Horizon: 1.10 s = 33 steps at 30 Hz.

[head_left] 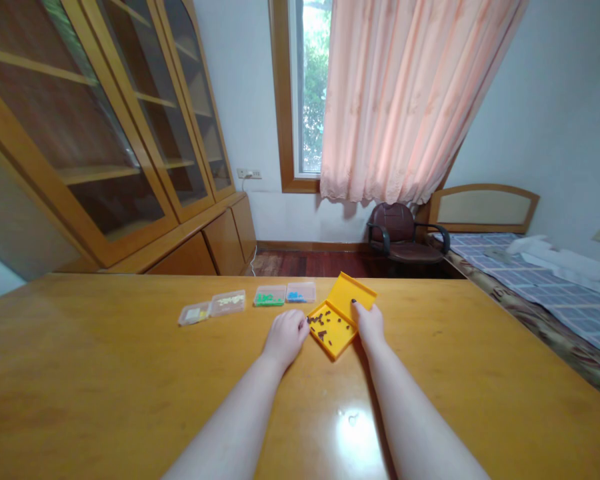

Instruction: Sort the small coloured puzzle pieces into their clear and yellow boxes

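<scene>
A yellow plastic box (341,339) stands opened on the table, with several small dark brown pieces (323,333) scattered inside. Its hinged yellow lid (353,288) is raised at the far side. My right hand (370,325) grips the box at its right side, thumb over the lid; a small dark spot shows at the thumb tip. At the box's left corner is my left hand (287,331), closed with its fingers curled together. Dark pieces lie right beside its fingertips; whether it pinches one or the box's rim is hidden.
Beyond my left hand stand clear plastic boxes with small pieces: blue (301,293), green (270,297), cream (229,303) and a smaller one (195,314) at left. The wooden table (130,387) ends before a brown chair (403,233). A cabinet (180,220) and a bed (530,280) flank it.
</scene>
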### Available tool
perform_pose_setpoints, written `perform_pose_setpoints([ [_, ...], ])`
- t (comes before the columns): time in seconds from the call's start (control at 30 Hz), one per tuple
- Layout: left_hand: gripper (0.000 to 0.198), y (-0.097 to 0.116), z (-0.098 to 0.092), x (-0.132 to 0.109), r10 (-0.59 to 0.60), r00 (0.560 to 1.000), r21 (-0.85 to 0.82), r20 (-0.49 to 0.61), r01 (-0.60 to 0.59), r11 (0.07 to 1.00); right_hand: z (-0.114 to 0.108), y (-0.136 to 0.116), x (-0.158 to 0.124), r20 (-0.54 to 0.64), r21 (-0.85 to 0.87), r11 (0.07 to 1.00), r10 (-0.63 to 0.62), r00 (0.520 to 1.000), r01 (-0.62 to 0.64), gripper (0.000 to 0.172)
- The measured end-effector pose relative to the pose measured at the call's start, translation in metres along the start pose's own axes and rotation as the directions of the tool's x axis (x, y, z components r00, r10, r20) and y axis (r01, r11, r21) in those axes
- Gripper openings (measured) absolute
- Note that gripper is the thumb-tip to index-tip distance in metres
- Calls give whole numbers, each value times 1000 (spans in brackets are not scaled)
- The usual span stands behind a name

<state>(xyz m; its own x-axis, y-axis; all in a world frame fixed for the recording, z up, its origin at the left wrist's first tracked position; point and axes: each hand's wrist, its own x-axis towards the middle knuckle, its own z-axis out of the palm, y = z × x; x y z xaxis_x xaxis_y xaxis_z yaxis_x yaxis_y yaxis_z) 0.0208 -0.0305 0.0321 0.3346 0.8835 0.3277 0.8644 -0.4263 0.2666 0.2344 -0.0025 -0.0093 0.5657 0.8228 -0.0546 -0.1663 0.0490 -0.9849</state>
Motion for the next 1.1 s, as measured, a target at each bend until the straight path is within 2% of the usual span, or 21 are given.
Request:
perform_pose_setpoints([
  [0.17,18,1,2,-1,49,999,-19,-21,-49,999,7,1,-6,137,47,999,18,990,-25,34],
  [0.33,17,1,4,0,62,997,-33,36,-61,998,8,3,-8,220,15,1000,10,975,-13,35],
  [0.47,15,1,4,0,25,997,-69,78,-20,997,7,5,-5,198,18,1000,5,980,-9,34],
  [0.63,16,-5,-1,2,-189,977,60,102,184,981,7,7,-2,144,11,1000,-5,990,3,34],
  [0.77,21,-14,-8,1,-379,918,206,114,351,913,4,10,4,96,11,1000,-24,995,23,35],
  [0.9,31,-23,-12,-3,-563,822,323,84,512,796,-1,12,10,13,-12,998,-53,998,54,34],
  [0.97,36,-25,-11,-4,-577,809,334,111,517,788,-3,12,12,-14,-29,998,-60,998,60,34],
  [1.1,42,-19,-5,-4,-448,863,323,233,366,873,-2,9,9,-28,-50,997,-57,998,55,33],
])
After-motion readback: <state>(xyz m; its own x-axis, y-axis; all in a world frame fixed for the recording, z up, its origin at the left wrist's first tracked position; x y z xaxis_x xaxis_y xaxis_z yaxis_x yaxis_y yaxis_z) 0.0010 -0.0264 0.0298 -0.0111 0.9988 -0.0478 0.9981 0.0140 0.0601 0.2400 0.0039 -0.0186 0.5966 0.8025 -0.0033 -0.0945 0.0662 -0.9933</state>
